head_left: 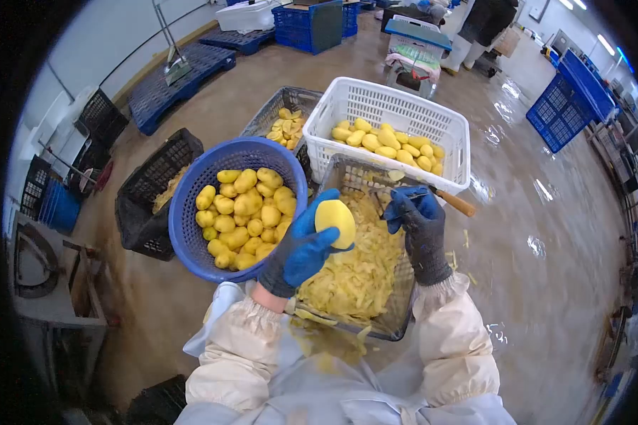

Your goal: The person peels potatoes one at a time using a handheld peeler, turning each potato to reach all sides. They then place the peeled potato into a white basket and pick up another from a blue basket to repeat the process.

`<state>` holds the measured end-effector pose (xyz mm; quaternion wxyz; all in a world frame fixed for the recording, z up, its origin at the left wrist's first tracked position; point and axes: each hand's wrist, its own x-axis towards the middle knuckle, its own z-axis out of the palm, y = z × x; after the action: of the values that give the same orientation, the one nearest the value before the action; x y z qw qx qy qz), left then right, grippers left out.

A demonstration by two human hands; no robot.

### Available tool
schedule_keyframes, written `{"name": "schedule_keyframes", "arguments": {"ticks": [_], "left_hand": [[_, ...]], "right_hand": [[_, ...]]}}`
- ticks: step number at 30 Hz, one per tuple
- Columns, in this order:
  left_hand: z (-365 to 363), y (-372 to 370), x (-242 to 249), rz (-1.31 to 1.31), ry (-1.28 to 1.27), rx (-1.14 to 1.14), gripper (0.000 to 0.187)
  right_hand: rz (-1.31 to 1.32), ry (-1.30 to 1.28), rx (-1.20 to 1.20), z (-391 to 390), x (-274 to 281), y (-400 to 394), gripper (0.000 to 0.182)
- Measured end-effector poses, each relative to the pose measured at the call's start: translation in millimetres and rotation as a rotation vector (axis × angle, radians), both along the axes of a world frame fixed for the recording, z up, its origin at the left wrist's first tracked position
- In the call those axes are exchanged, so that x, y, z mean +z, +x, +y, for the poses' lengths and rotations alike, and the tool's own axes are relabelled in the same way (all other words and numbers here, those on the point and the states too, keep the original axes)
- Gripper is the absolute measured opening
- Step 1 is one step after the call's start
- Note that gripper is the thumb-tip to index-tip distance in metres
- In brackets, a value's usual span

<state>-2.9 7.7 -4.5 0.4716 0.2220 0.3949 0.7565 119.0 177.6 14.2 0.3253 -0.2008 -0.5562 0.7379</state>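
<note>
My left hand [306, 248], in a blue glove, is wrapped round a peeled yellow potato [336, 222]. To its right, my right hand [420, 225], in a dark blue glove, is closed on a tool with a wooden handle [455, 203]; its working end is too small to make out. Below both hands lies a dark mesh crate [402, 312] heaped with pale yellow peelings [361, 278]. On the left, a round blue basket [184, 225] holds many yellow potatoes [247, 205]. Behind the peelings, a white basket [397, 99] holds several smooth, peeled potatoes [388, 139].
A black crate [138, 195] stands left of the blue basket. Cut yellow pieces fill a grey crate [264, 113] behind it. Blue pallets [177, 78] lie at the back left. A person [485, 25] stands at the back. A blue crate [560, 110] is at right on the wet floor.
</note>
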Motion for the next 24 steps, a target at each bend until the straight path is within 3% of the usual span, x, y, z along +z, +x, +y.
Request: {"name": "schedule_keyframes", "arguments": {"ticks": [1,3,5,7,13,15,16,18,19,21,22,24], "left_hand": [[-1,1,2,0.000,-0.003,-0.007,0.071],[-2,3,5,0.502,-0.146,0.071,0.075],[-6,4,8,0.493,-0.170,0.007,0.077],[-8,6,9,0.485,-0.193,-0.051,0.079],[-5,8,4,0.578,-0.247,-0.028,0.078],[-5,10,-2,0.492,-0.204,0.005,0.069],[-4,11,-13,0.499,-0.203,0.032,0.069],[1,9,-59,0.136,-0.356,0.072,0.055],[3,4,-95,-0.113,-0.352,0.023,0.043],[11,-6,-120,-0.464,-0.319,0.027,0.038],[22,-6,-111,-0.471,-0.311,0.055,0.038],[44,-19,-67,-0.543,0.094,0.005,0.033]], "right_hand": [[-0.008,-0.011,0.078,-4,-1,1,0.016],[-0.015,-0.024,0.151,-10,0,-1,0.016],[-0.188,-0.006,0.184,-12,4,-2,0.014],[-0.034,0.010,-0.055,16,-8,-4,0.013],[-0.183,-0.145,0.175,2,-6,0,0.013],[-0.160,-0.091,-0.165,40,-30,6,0.013],[-0.066,-0.071,-0.131,43,-29,7,0.014],[-0.102,-0.119,-0.044,31,-19,6,0.014],[-0.155,-0.176,0.003,24,-15,4,0.014],[-0.160,-0.154,0.038,21,-14,1,0.015],[-0.173,-0.131,0.030,23,-15,2,0.015],[-0.158,-0.118,0.045,29,-20,3,0.016]]}}
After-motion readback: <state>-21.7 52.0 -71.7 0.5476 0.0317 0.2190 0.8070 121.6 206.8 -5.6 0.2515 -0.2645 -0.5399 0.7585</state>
